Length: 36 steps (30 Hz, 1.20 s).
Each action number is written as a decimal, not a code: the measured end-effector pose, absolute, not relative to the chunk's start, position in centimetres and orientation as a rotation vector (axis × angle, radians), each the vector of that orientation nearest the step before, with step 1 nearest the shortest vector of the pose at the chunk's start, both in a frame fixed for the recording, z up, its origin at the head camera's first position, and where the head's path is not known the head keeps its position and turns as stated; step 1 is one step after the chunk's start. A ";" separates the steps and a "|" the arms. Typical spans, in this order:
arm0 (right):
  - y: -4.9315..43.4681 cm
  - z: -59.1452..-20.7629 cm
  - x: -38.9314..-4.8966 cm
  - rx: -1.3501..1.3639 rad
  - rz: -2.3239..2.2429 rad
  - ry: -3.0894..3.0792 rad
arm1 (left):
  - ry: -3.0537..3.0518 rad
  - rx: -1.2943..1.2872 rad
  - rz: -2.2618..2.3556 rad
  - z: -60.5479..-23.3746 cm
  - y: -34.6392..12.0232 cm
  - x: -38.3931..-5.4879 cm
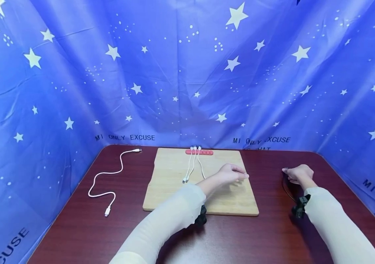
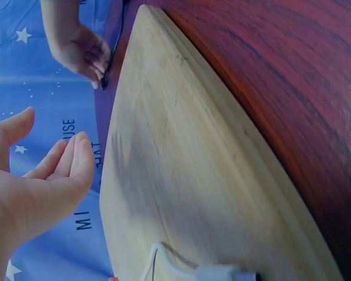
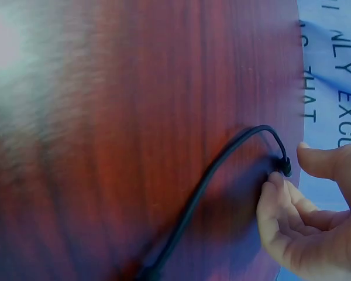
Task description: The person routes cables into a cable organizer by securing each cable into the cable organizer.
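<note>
My left hand (image 1: 229,173) is held over the right part of a wooden board (image 1: 171,183), fingers loosely extended and holding nothing. In the left wrist view, that hand's thumb (image 2: 22,126) stands well apart from its fingers. At the right of the table, my right hand (image 1: 302,173) pinches the end of a black cable (image 3: 207,175) between thumb and fingertips. From there the cable arches up and runs back toward the wrist. A red cable holder (image 1: 207,152) lies at the board's far edge, with several white cables (image 1: 193,163) hanging from it across the wood.
A loose white USB cable (image 1: 101,173) lies in curves on the dark red table (image 1: 125,234), left of the board. Blue star-patterned cloth (image 1: 174,73) surrounds the table's back and sides. Black wrist cameras (image 1: 300,207) sit under both sleeves.
</note>
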State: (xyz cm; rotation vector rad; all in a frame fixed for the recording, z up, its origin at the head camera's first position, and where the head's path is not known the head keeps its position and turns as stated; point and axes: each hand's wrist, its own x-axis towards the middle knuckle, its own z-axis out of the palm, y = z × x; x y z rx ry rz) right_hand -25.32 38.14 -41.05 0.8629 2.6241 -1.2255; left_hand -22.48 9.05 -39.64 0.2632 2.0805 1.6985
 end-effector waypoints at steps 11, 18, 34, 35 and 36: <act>37.8 -41.1 -26.1 0.868 -1.263 2.623 | 2.126 0.169 1.694 -39.2 11.0 -22.6; 36.6 -41.3 -27.3 0.887 -1.513 2.403 | 2.025 0.101 1.778 -40.1 12.8 -23.6; 34.9 -38.5 -25.6 0.611 -1.749 2.103 | 1.640 0.001 2.027 -40.4 16.5 -24.1; 34.8 -38.4 -25.4 0.597 -1.763 2.089 | 1.616 -0.010 2.038 -40.4 16.7 -24.0; 34.7 -38.3 -25.3 0.582 -1.776 2.076 | 1.603 -0.017 2.039 -40.5 16.8 -24.0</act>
